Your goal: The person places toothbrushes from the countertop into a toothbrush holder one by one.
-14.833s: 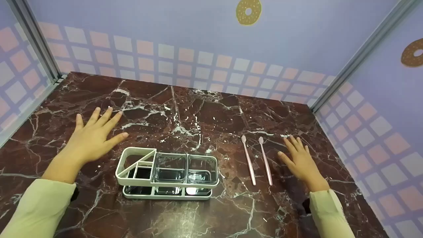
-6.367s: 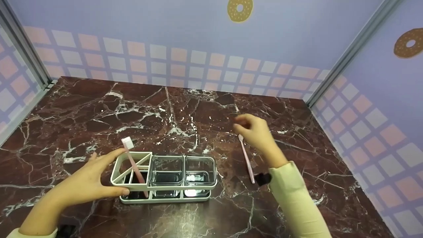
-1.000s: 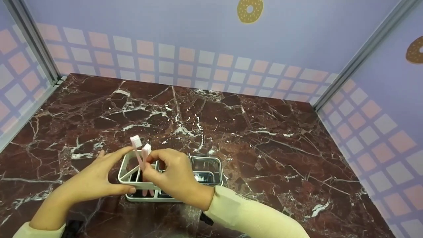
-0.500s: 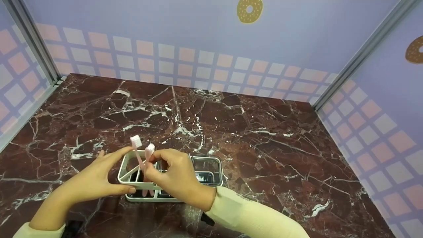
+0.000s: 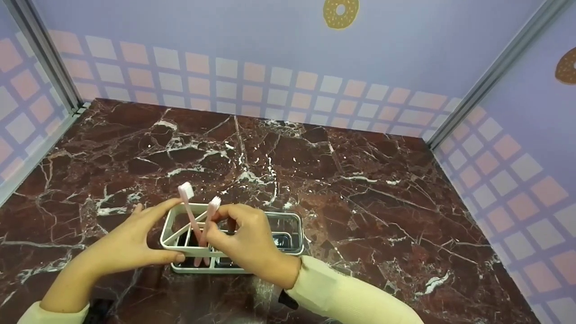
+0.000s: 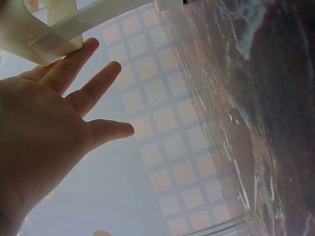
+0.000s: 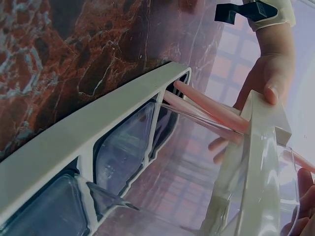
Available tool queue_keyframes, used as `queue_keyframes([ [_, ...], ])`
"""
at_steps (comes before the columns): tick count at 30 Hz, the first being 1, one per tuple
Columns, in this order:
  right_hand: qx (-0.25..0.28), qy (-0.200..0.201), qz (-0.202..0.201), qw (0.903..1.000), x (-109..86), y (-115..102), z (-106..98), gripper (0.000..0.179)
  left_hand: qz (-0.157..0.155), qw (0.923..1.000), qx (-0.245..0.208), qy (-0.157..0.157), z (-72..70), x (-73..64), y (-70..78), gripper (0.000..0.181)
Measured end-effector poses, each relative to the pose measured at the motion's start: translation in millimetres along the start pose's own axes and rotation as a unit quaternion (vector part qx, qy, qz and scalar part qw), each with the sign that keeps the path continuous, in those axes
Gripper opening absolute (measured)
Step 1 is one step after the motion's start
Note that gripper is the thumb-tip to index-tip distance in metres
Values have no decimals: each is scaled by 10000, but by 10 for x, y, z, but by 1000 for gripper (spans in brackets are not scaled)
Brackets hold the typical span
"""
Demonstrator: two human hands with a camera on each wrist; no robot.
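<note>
A white toothbrush holder (image 5: 191, 253) with an upper frame and a lower base stands on the table. My left hand (image 5: 121, 247) holds its left end, thumb against the front rim and index finger at the back corner. One pink toothbrush (image 5: 186, 191) leans in a small compartment, bristles up. A second pink toothbrush (image 5: 215, 203) stands beside it, pinched near the head by my right hand (image 5: 245, 236). In the right wrist view, both pink handles (image 7: 206, 105) pass down through the frame to the base. My right hand partly hides the holder's middle.
A clear cup (image 5: 292, 231) sits in the holder's right section; another beside it is mostly covered by my right hand. The dark red marbled table (image 5: 382, 216) has walls behind (image 5: 396, 54) and at both sides.
Both toothbrushes, first lying at the right, now stand in the holder. Over the last second, the second brush's head tilts rightward with my right hand; my left hand stays put.
</note>
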State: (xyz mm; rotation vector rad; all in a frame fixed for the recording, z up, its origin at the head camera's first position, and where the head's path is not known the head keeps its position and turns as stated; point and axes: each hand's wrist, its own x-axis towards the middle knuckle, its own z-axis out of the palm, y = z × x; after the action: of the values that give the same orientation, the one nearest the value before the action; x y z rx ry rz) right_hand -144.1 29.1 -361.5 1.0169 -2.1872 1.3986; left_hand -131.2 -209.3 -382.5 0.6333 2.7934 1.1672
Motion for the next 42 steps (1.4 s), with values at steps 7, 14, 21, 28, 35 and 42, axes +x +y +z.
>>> queue_keyframes([
  [7,167,13,262,9995,-27,-13,-23,7,-149,9999,63,-3,-4,-12,4,102],
  [14,282,-18,390,9988,-37,-9,-29,7,-138,9999,56,-60,-13,-17,0,103],
  [21,237,-108,403,9988,-21,3,-49,9,-77,10000,35,-37,-14,-10,-10,103],
  [28,249,-200,464,9984,-17,1,-64,9,-9,10000,35,-24,-10,-9,-14,102],
  [35,204,-228,460,9985,-19,14,-87,11,-31,9999,46,-95,-21,-24,-12,105],
  [42,373,-362,677,9964,-13,38,-207,12,-60,9998,96,-133,-24,-40,-13,107],
])
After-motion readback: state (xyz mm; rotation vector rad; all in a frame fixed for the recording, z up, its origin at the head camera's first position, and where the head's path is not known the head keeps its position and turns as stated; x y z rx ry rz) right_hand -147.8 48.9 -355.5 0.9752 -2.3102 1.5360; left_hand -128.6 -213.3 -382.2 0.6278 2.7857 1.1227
